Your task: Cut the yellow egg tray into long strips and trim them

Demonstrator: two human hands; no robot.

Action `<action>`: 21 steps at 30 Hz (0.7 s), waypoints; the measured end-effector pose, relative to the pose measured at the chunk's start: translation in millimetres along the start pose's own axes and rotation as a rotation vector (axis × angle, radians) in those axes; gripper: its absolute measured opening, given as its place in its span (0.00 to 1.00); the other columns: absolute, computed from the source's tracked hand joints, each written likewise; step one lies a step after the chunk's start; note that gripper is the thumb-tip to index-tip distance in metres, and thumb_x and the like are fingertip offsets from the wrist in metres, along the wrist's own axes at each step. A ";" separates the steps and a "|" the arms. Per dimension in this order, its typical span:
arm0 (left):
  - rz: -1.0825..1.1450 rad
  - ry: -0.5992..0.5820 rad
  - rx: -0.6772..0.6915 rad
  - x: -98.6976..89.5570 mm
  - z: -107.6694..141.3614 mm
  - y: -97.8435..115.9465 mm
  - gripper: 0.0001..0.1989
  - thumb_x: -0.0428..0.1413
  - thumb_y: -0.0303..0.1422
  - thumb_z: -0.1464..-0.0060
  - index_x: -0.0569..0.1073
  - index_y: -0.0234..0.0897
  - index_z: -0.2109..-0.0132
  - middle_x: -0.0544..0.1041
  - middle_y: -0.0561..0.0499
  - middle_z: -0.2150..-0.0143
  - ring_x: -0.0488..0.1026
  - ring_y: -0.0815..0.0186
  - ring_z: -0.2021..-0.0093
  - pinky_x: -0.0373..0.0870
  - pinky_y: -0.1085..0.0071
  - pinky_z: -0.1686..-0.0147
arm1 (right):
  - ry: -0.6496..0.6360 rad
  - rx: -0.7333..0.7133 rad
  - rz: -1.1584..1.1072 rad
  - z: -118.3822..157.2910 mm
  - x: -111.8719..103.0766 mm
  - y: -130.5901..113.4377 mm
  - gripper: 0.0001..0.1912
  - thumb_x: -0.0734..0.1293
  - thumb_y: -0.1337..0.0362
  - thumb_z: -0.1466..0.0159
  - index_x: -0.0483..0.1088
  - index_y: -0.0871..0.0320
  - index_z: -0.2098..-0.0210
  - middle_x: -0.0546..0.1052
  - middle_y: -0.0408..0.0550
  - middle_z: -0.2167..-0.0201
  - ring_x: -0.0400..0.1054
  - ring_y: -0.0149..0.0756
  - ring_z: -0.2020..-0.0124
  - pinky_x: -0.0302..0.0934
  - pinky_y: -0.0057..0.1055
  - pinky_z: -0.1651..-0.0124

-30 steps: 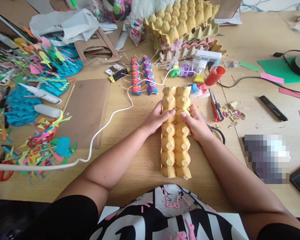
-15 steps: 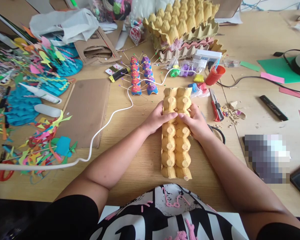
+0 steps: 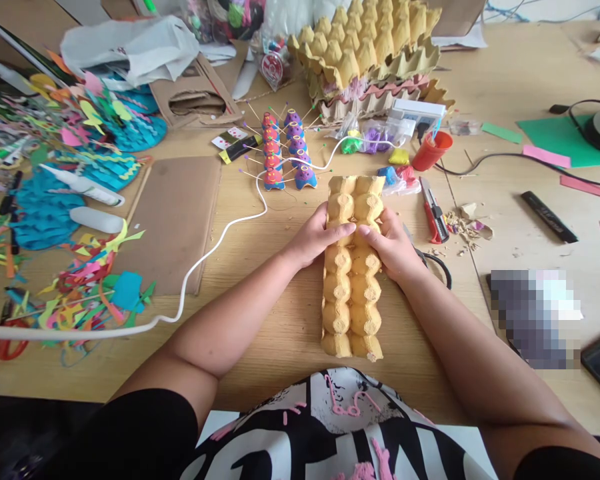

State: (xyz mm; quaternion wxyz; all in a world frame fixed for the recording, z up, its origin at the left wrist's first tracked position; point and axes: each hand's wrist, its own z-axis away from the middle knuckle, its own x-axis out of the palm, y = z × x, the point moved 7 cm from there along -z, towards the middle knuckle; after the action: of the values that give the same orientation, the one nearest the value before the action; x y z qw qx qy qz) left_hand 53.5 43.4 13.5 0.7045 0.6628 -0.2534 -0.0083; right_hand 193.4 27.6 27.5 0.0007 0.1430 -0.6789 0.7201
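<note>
A yellow egg carton strip [image 3: 351,293], two rows of bumps wide, is held lengthwise in front of me with its bumps facing up. My left hand [image 3: 316,235] grips its left edge near the far end, thumb lying across the bumps. From the right edge my right hand [image 3: 396,245] holds it at the same level, its thumb almost meeting the left one. The fingers of both hands are partly hidden beneath the strip. Beyond it stand two painted carton caterpillars, one red [image 3: 274,179] and one purple [image 3: 306,177], with pins sticking out.
A red utility knife [image 3: 434,213] lies on the right beside carton scraps [image 3: 473,223]. Egg trays [image 3: 365,47] are stacked at the back. A white cable [image 3: 220,240] crosses the table over a brown cardboard sheet [image 3: 173,227]. Coloured paper cuttings [image 3: 80,287] cover the left side.
</note>
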 end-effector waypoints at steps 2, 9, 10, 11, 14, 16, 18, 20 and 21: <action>-0.014 0.012 0.010 -0.3 -0.1 1.0 0.37 0.72 0.48 0.52 0.68 0.39 0.41 0.79 0.43 0.41 0.77 0.52 0.40 0.75 0.61 0.44 | -0.008 -0.004 -0.020 0.5 1.3 -0.6 0.36 0.80 0.42 0.46 0.68 0.47 0.46 0.78 0.48 0.43 0.73 0.50 0.41 0.72 0.48 0.39; -0.027 0.006 0.015 -1.8 -1.0 -2.0 0.33 0.71 0.42 0.50 0.69 0.40 0.41 0.79 0.46 0.43 0.77 0.55 0.42 0.75 0.61 0.43 | -0.001 0.016 0.018 -0.7 -0.5 2.9 0.36 0.79 0.40 0.47 0.68 0.46 0.46 0.79 0.48 0.44 0.73 0.51 0.40 0.71 0.49 0.38; -0.016 0.002 0.013 -1.6 -0.9 -2.3 0.33 0.71 0.42 0.50 0.69 0.41 0.41 0.79 0.47 0.43 0.77 0.55 0.42 0.75 0.61 0.43 | 0.003 0.019 0.015 -1.0 -1.2 3.8 0.36 0.79 0.39 0.47 0.68 0.46 0.46 0.79 0.47 0.44 0.72 0.51 0.40 0.71 0.49 0.37; -0.009 0.002 0.010 -1.5 -0.8 -2.4 0.33 0.71 0.41 0.50 0.69 0.41 0.41 0.79 0.47 0.43 0.77 0.55 0.42 0.75 0.61 0.43 | 0.006 0.023 0.007 -1.2 -1.7 4.6 0.36 0.79 0.39 0.47 0.68 0.46 0.46 0.79 0.47 0.44 0.72 0.50 0.40 0.71 0.49 0.37; -0.007 0.009 -0.001 -1.0 -0.1 -1.6 0.33 0.71 0.41 0.50 0.69 0.40 0.41 0.79 0.46 0.43 0.77 0.55 0.42 0.75 0.60 0.43 | 0.007 0.029 -0.013 -1.6 -2.2 5.7 0.36 0.79 0.40 0.47 0.68 0.46 0.46 0.79 0.47 0.44 0.73 0.50 0.40 0.71 0.49 0.38; -0.017 0.006 -0.002 0.1 0.6 0.0 0.34 0.71 0.43 0.49 0.68 0.40 0.40 0.79 0.46 0.43 0.77 0.55 0.42 0.75 0.60 0.43 | 0.002 0.021 0.003 -1.7 -1.7 4.7 0.35 0.79 0.41 0.46 0.68 0.46 0.45 0.79 0.47 0.44 0.73 0.50 0.40 0.71 0.49 0.37; -0.025 0.002 0.000 1.1 1.1 1.6 0.35 0.71 0.45 0.50 0.68 0.40 0.40 0.79 0.45 0.42 0.77 0.55 0.41 0.75 0.61 0.43 | -0.001 0.006 0.027 -1.8 -1.2 2.7 0.35 0.79 0.42 0.45 0.68 0.46 0.45 0.79 0.48 0.44 0.73 0.50 0.40 0.71 0.48 0.38; -0.033 0.003 0.000 1.2 1.3 2.0 0.35 0.72 0.45 0.51 0.68 0.40 0.41 0.79 0.45 0.42 0.77 0.55 0.41 0.76 0.62 0.43 | 0.000 -0.007 0.033 -1.8 -1.0 1.2 0.35 0.79 0.42 0.45 0.68 0.47 0.44 0.79 0.48 0.44 0.73 0.50 0.40 0.71 0.48 0.38; -0.035 0.005 -0.002 0.9 1.3 1.6 0.35 0.72 0.45 0.51 0.68 0.40 0.41 0.79 0.45 0.43 0.77 0.55 0.41 0.76 0.62 0.43 | 0.001 -0.011 0.030 -1.7 -1.1 0.7 0.35 0.79 0.42 0.45 0.68 0.47 0.44 0.79 0.48 0.44 0.73 0.50 0.40 0.71 0.48 0.38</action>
State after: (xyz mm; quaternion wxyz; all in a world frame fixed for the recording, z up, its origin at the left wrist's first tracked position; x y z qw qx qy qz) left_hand 53.3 42.0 15.3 0.7055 0.6666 -0.2400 -0.0194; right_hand 193.9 29.4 26.5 -0.0089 0.1326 -0.6848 0.7165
